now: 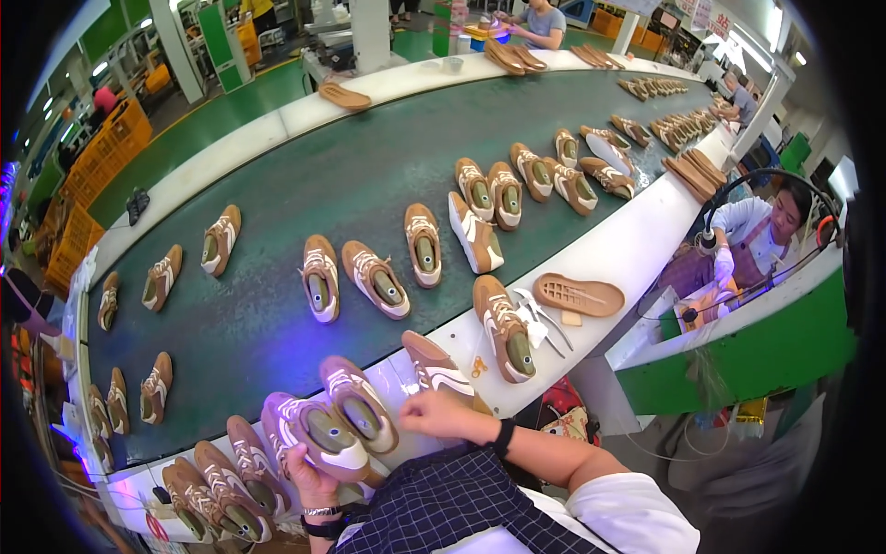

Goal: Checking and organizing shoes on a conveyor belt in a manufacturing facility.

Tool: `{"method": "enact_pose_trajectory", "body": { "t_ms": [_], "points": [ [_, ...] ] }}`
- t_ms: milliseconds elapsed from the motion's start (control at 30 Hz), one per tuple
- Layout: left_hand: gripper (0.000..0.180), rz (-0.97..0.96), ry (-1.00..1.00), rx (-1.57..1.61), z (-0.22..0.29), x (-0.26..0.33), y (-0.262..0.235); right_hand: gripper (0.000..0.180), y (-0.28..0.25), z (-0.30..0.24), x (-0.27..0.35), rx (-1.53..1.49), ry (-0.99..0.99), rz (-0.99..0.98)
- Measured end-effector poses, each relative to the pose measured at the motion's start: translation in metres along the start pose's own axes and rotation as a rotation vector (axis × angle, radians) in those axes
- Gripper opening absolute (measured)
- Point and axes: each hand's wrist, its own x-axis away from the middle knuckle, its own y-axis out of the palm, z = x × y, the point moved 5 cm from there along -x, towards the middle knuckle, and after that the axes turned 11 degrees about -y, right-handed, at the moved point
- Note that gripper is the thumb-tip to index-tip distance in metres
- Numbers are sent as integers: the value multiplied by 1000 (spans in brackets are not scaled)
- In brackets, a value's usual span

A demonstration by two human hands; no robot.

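Your left hand (pixel 309 477) grips 1 brown and white shoe (pixel 318 434) from below at the near edge of the white table (pixel 637 245), while your right hand (pixel 434 413), fingers curled shut, pinches its laces, so I think it needs a gentle tug.

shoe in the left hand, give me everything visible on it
The shoe is a brown and white lace-up sneaker upper with a greenish-grey last filling its opening. The material looks like suede with white overlay panels and white laces. It lies tilted, toe toward the lower right, at the near white edge of the conveyor. The left hand cups it from below in a closed grip. Violet light tints its heel end. A neighbouring shoe lies against its right side.
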Motion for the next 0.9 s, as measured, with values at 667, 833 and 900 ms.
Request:
{"method": "enact_pose_trajectory", "body": {
  "t_ms": [667,833,900],
  "points": [
    [65,-43,-167,31,-8,1,14,49,-40,67,26,-1043,26,265],
    [80,-96,-256,133,-38,-15,-85,48,-33,20,-13,-1438,-136,-43],
    [79,-412,-323,64,-33,-27,-36,40,-29,10,-25,-1450,-118,-107]
  ]
}}
